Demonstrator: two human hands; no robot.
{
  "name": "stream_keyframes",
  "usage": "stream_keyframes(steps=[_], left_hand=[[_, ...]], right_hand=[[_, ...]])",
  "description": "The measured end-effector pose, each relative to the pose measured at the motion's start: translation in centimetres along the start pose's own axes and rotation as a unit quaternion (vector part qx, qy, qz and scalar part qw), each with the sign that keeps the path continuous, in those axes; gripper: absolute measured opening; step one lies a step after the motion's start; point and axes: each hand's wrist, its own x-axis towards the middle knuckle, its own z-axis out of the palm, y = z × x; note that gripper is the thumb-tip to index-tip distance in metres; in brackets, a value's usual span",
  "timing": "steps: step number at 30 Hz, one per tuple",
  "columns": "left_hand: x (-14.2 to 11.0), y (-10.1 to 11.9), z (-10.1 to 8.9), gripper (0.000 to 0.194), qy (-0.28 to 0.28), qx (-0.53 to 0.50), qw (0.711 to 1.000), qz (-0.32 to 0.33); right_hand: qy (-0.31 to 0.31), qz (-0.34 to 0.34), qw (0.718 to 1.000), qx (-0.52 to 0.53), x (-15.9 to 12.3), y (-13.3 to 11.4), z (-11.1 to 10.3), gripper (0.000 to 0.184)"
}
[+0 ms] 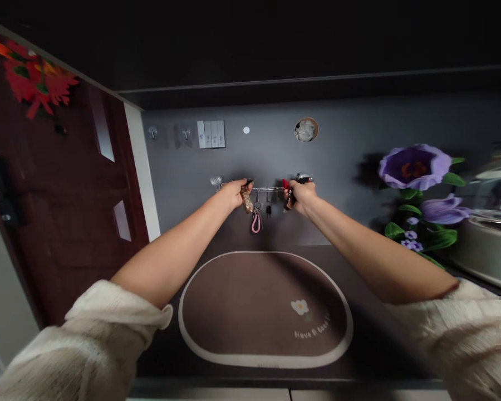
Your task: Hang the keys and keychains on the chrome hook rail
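A clear hook rack [267,189] is fixed low on the grey wall panel, and both my hands are at it. My left hand [234,193] is closed at its left part, pinching a keychain with a brown lettered tag [246,199]. At the right part, my right hand [304,195] is closed on a bunch of dark keys [290,198] with a red piece [285,184]. Between the hands hang a key ring with a pink loop strap [256,221] and a small black key fob [269,211]. My fingers partly hide the hooks they touch.
Below lies a brown oval mat [250,301] on a dark counter. Purple flowers [415,167] and a glass-topped appliance [490,223] stand at right. A switch panel [211,134] and clear hooks [186,134] are on the wall; a dark cabinet [250,44] overhangs. A dark red door [75,223] is at left.
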Motion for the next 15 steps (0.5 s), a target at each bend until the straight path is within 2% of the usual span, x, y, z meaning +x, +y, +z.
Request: stream_keyframes(steps=[2,4,5,7,9,12,13,15], left_hand=[[-1.3,-0.6,-1.2,0.003,-0.047,0.035,0.998,-0.008],[-2.7,-2.0,-3.2,0.006,-0.063,0.062,0.996,-0.023],[-3.4,-3.1,-4.3,0.006,-0.058,0.083,0.994,-0.035],[-4.9,-5.6,-6.7,0.005,-0.041,0.141,0.986,-0.074],[-6.1,-8.0,-8.8,0.008,-0.017,0.204,0.971,-0.12],[-7.5,-10.2,-11.0,0.009,0.019,0.284,0.939,-0.192],[-7.8,-10.4,-11.4,0.007,0.016,0.302,0.933,-0.197],[-8.1,-10.1,-11.8,0.005,0.006,0.346,0.916,-0.201]], right_hand=[[-0.028,0.017,0.999,-0.004,-1.4,-0.7,-0.7,0.021],[-0.072,0.043,0.996,-0.026,-3.5,-0.6,-1.7,0.016],[-0.093,0.066,0.993,-0.044,-4.7,-0.2,-2.2,0.012],[-0.138,0.16,0.972,-0.098,-7.1,1.3,-3.4,0.006],[-0.133,0.216,0.952,-0.17,-9.2,3.2,-4.6,0.006],[-0.155,0.27,0.9,-0.306,-11.1,5.5,-5.9,0.009],[-0.166,0.27,0.889,-0.332,-11.3,5.9,-6.2,0.009],[-0.209,0.289,0.839,-0.41,-11.4,5.9,-6.4,0.007]])
